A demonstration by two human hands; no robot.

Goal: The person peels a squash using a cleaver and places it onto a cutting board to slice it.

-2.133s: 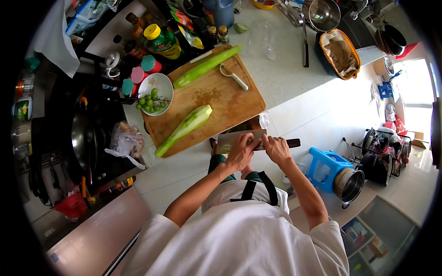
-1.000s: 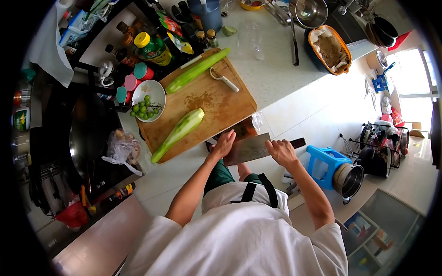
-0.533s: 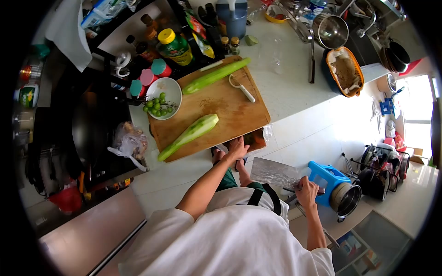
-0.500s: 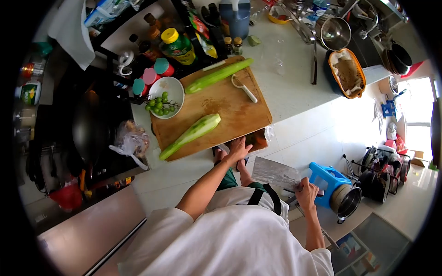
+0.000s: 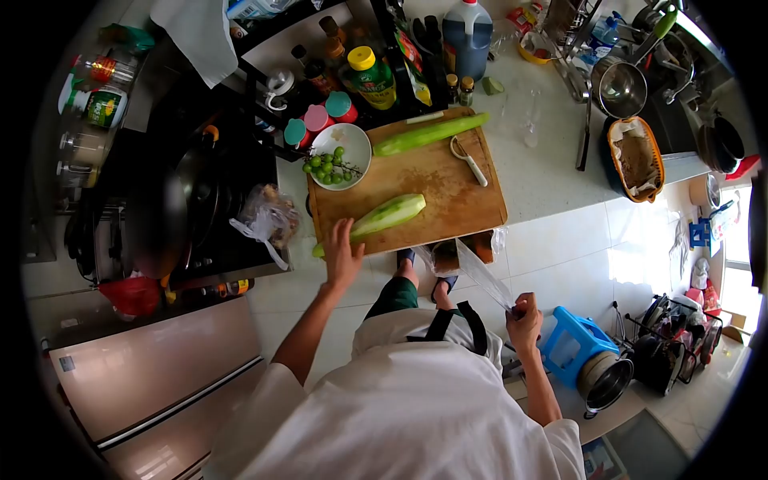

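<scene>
My left hand (image 5: pixel 342 258) rests over the near-left end of a peeled pale green gourd (image 5: pixel 392 216), fingers stretched and a little apart. The gourd lies slanted along the near edge of a wooden cutting board (image 5: pixel 448 192). In my right hand (image 5: pixel 525 322) is a cleaver (image 5: pixel 483 277), gripped by its handle off the counter's front. Its blade is seen at a narrow angle and points toward the board. A second peeled gourd (image 5: pixel 432 134) lies at the board's far side, with a white-handled peeler (image 5: pixel 472 166) near it.
A white bowl (image 5: pixel 356 140) with green grapes or similar fruit overlaps the board's left corner. Left of it are a knotted plastic bag (image 5: pixel 268 216) and a dark wok (image 5: pixel 160 216). A paper-lined basket (image 5: pixel 658 172) stands rightward. A blue stool (image 5: pixel 572 340) is on the floor.
My left hand has moved from in front of the board leftward onto the near gourd. The cleaver has turned from showing its broad face to nearly edge-on. The view has shifted left.
</scene>
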